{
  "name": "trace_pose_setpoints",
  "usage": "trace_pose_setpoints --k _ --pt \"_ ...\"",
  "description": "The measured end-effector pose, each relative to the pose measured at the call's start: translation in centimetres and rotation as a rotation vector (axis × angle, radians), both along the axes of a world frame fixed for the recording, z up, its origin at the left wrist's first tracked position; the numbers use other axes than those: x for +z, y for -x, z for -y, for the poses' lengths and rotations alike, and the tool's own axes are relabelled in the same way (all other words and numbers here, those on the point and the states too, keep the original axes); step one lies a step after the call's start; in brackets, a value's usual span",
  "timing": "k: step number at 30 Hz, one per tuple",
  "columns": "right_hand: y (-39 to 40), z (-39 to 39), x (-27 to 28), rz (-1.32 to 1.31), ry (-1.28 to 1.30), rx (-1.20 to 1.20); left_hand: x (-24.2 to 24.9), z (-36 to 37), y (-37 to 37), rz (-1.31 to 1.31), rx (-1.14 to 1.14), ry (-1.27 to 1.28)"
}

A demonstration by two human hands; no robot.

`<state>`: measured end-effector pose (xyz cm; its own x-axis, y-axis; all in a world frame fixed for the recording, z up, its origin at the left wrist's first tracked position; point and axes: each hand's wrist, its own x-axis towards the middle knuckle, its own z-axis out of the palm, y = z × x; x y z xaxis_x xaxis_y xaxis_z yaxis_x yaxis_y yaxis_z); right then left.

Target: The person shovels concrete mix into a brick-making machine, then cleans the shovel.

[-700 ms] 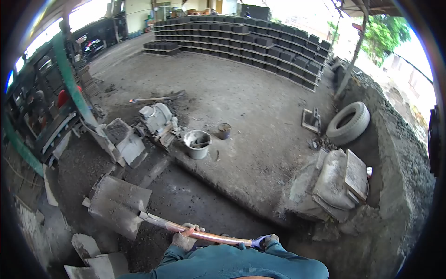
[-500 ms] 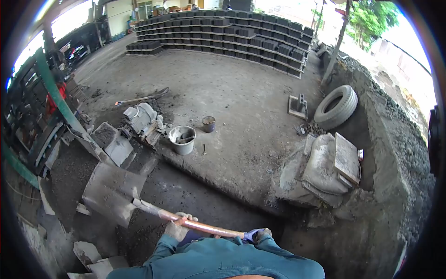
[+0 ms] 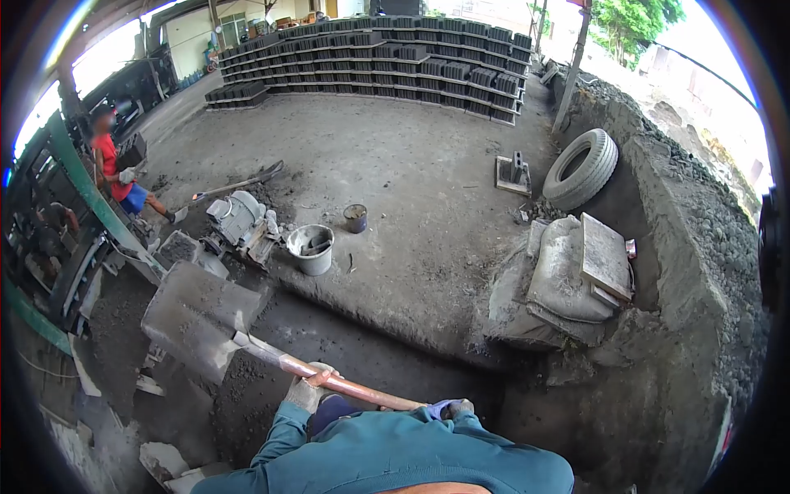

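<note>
A large shovel stretches across the lower left, its wide dusty blade raised over the dark gravelly pit. My left hand, in a dirty glove, is wrapped round the middle of the wooden shaft. At the rear end, my right hand is closed on the purple grip of the same shovel, partly hidden by my teal sleeve. The blade's upper face shows only a thin layer of grey dust.
Ahead stand a bucket, a small can and a motor. A tyre and a filled sack lie right. Block stacks line the back. Left, a person in red carries a block near a green frame.
The person in red has come out from behind the green frame with a block. My view has shifted slightly; both hands keep hold of the shovel, whose blade sits a little higher and further left.
</note>
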<state>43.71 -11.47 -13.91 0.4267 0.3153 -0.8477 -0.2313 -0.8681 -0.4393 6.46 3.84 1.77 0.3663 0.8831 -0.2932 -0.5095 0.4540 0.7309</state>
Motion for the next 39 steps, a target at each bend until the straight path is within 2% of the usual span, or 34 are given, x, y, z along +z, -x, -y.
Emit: trace_pose_setpoints --k 1,4,5,7,14,20,24,25,26,27,28,29,30,32,33,34,36,37,38,39 --pt "-0.4 -0.4 -0.6 -0.104 -0.049 -0.124 -0.2 0.1 0.2 0.005 0.004 0.004" --pt "-1.4 -2.0 -2.7 -0.523 -0.128 -0.876 -0.7 0.7 0.7 0.023 0.014 0.014" --pt "-2.1 -2.3 -4.2 -0.508 -0.113 -0.674 -0.8 1.1 0.9 0.028 0.017 0.018" --pt "-2.9 -2.9 -4.2 -0.445 -0.049 -0.452 -1.2 1.9 1.7 0.030 0.037 0.027" --pt "-2.4 -6.0 -2.1 -0.312 0.074 -0.056 -2.3 6.1 6.0 0.025 0.123 0.096" --pt "0.0 -7.0 -2.6 -0.166 0.209 0.545 -3.9 9.9 10.8 -0.121 0.173 0.120" --pt "3.6 -8.0 -3.5 0.034 0.219 1.131 -4.9 10.7 14.7 -0.380 0.230 0.093" --pt "6.5 -9.1 -1.4 0.068 0.208 1.426 -1.5 10.3 14.3 -0.531 0.330 -0.019" --pt "9.4 -10.2 0.8 0.120 0.164 1.710 -1.5 9.9 15.1 -0.495 0.361 -0.052" --pt "6.2 -11.3 -0.5 -0.017 0.174 1.313 -1.1 7.8 12.4 -0.395 0.404 -0.142" --pt "5.7 -12.0 -1.3 -0.231 0.148 0.873 -0.1 6.7 12.3 -0.434 0.507 -0.250" --pt "5.3 -12.5 -2.0 -0.379 0.101 0.531 1.4 5.9 12.6 -0.273 0.561 -0.213" --pt "5.3 -13.0 -2.8 -0.479 0.036 0.275 4.1 4.9 13.5 -0.115 0.608 -0.177" --pt "5.6 -14.1 -5.5 -0.607 -0.060 -0.031 4.7 1.5 16.7 0.045 0.725 -0.090" --pt "10.2 -12.5 6.4 -0.496 -0.179 0.079 4.5 -0.1 19.0 0.076 0.801 -0.061" --pt "10.9 -13.1 7.5 -0.608 -0.263 0.305 4.3 -1.7 21.3 0.106 0.873 -0.029" --pt "16.6 -13.3 17.1 -0.694 -0.281 0.282 4.0 -4.1 24.7 0.097 1.040 0.077" --pt "17.7 -13.9 18.9 -0.732 -0.301 0.297 4.5 -5.0 25.5 0.172 1.106 0.113" --pt "17.0 -14.4 19.2 -0.912 -0.370 0.257 5.2 -5.7 25.8 0.307 1.074 0.074" --pt "16.5 -14.9 19.5 -0.881 -0.386 0.278 5.9 -5.9 25.8 0.441 1.039 0.037"
